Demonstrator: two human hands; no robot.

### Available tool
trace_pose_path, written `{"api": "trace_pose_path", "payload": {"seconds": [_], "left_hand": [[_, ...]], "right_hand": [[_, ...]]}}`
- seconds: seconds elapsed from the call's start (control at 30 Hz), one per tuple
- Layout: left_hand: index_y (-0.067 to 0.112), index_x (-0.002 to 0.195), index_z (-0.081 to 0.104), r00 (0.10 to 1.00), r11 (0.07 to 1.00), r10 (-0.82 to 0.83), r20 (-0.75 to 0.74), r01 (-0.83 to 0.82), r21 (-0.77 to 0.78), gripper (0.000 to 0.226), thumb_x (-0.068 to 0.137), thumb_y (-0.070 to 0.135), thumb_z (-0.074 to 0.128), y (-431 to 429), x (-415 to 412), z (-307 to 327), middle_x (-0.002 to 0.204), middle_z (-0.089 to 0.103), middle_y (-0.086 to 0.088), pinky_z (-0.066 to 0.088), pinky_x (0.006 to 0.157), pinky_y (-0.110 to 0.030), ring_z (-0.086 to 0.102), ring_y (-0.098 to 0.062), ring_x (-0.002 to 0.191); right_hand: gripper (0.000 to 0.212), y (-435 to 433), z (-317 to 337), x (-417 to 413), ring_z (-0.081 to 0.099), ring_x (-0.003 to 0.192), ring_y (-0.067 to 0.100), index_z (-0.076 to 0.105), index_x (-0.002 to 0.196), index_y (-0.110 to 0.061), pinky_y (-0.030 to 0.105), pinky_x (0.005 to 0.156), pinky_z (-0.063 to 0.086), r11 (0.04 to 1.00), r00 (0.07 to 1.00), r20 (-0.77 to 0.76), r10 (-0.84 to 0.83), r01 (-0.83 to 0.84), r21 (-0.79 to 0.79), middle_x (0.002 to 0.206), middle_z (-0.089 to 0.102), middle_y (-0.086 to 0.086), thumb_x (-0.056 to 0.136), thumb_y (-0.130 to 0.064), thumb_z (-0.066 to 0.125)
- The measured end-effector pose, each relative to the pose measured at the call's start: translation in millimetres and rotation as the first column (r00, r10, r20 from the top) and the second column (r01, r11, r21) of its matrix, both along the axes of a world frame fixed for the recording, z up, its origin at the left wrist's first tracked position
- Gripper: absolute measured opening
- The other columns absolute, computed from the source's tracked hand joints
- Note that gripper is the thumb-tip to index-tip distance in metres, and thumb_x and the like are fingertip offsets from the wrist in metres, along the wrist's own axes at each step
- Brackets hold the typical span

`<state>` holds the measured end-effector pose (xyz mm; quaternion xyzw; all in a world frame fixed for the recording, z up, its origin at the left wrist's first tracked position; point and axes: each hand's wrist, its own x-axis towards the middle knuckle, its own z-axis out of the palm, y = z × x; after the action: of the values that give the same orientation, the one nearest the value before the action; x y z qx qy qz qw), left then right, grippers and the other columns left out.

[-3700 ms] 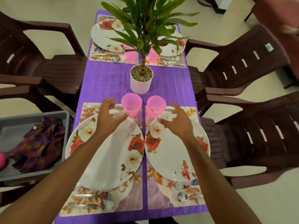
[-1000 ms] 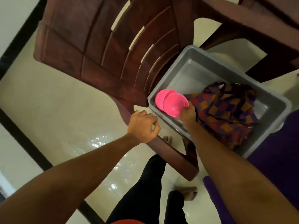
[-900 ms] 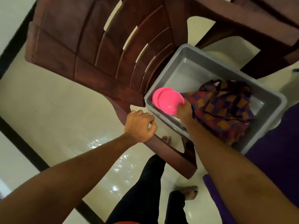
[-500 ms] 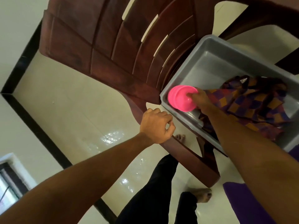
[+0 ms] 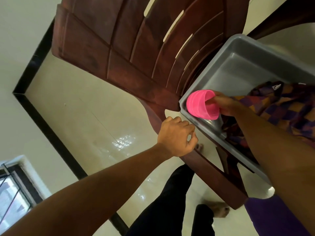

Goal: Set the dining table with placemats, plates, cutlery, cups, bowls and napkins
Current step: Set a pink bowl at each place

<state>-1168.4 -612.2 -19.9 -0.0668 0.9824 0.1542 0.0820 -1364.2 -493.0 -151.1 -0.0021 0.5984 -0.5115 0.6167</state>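
Right hand (image 5: 228, 107) pinches the rim of nested pink plastic bowls (image 5: 197, 106), likely light, stiff, slick; left hand (image 5: 175, 136) loosely curled, empty.

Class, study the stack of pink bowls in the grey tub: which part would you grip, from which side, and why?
Pinch the rim of the pink bowls, coming from the side of the checked napkins. The stack is tipped with its mouth facing that way, where the right hand grips; the grey tub wall crowds the base side.
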Motion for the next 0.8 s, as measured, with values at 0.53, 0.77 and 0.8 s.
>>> {"api": "trace_pose_path", "payload": {"seconds": [0.53, 0.77, 0.8], "left_hand": [[0.019, 0.074, 0.071, 1.0, 1.0, -0.014, -0.024, 0.014, -0.004, 0.025, 0.084, 0.037, 0.057, -0.2, 2.3, -3.7, 0.062, 0.061, 0.005, 0.026, 0.06, -0.027, 0.048, -0.013, 0.06], [0.02, 0.138, 0.05, 0.991, 0.99, 0.136, 0.016, -0.137, 0.042, 0.065, 0.085, 0.058, 0.058, 8.2, -4.0, 8.3, 0.118, 0.064, 0.003, 0.044, 0.083, -0.038, 0.061, -0.019, 0.103], [0.021, 0.141, 0.045, 0.979, 0.977, 0.2, 0.028, -0.201, 0.071, 0.071, 0.085, 0.064, 0.055, 11.7, -7.2, 11.1, 0.124, 0.062, 0.002, 0.044, 0.087, -0.04, 0.059, -0.019, 0.11]], "right_hand": [[0.099, 7.8, 2.8, 36.2, 0.062, 0.116, 0.037, 0.057, 0.132, -0.022, 0.046, 0.076, 0.061, 0.919, 0.812, 0.489, -0.32, 0.392, -0.049, 0.13, 0.061, 0.015, 0.043, -0.023, 0.098], [0.12, 31.0, 51.5, 45.3, 0.062, 0.114, 0.032, 0.051, 0.14, -0.008, 0.041, 0.074, 0.06, 0.76, 0.755, 0.162, -0.636, 0.648, -0.035, 0.131, 0.06, 0.015, 0.035, -0.038, 0.1], [0.116, 39.4, 63.5, 48.2, 0.064, 0.109, 0.028, 0.056, 0.135, -0.008, 0.039, 0.074, 0.059, 0.731, 0.73, 0.094, -0.677, 0.682, -0.029, 0.125, 0.063, 0.012, 0.034, -0.043, 0.1]]}}
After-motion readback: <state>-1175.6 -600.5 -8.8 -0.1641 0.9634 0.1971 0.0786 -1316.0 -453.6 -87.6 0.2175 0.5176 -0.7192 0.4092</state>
